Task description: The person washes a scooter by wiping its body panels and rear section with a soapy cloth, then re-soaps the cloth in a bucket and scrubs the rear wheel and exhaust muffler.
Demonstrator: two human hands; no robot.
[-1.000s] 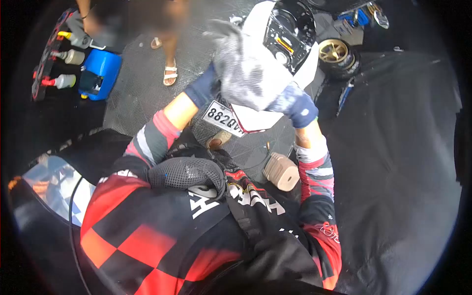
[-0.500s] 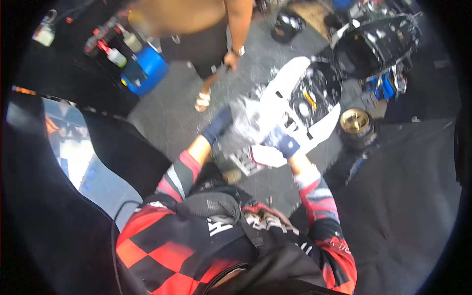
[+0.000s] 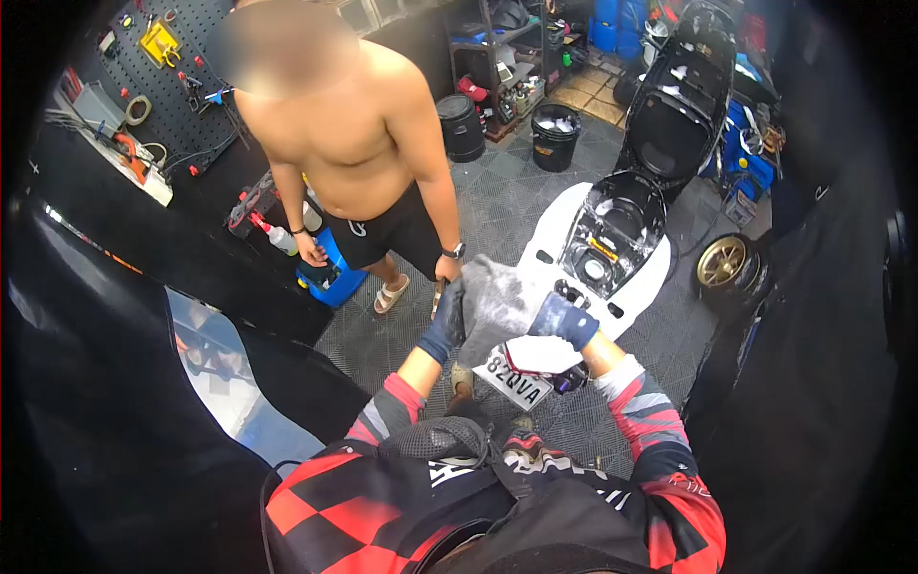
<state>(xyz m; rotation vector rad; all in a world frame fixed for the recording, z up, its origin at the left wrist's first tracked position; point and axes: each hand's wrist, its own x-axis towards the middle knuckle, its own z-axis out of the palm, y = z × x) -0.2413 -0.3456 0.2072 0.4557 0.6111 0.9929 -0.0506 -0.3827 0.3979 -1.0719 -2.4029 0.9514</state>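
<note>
A grey cloth (image 3: 497, 301) with white soapy-looking patches is stretched between my two hands, above the tail of a white scooter (image 3: 631, 287). My left hand (image 3: 446, 323), in a dark blue glove, grips the cloth's left side. At its right edge, my right hand (image 3: 564, 321), also gloved, holds the cloth; the fingertips are partly hidden. Below the cloth is a licence plate (image 3: 516, 383) at the scooter's rear. The scooter's seat is off or raised, so its black inner bay (image 3: 612, 225) shows.
Another person (image 3: 354, 124) stands just ahead on the left, one hand (image 3: 448, 268) close to my left glove. Behind are a black bucket (image 3: 556, 139), a blue container (image 3: 335, 273) and a pegboard (image 3: 182, 72). A gold wheel (image 3: 724, 263) lies at right.
My view has tilted up, bringing the person's upper body and the shelves into sight. The cloth stays in both hands, now raised and bunched between them.
</note>
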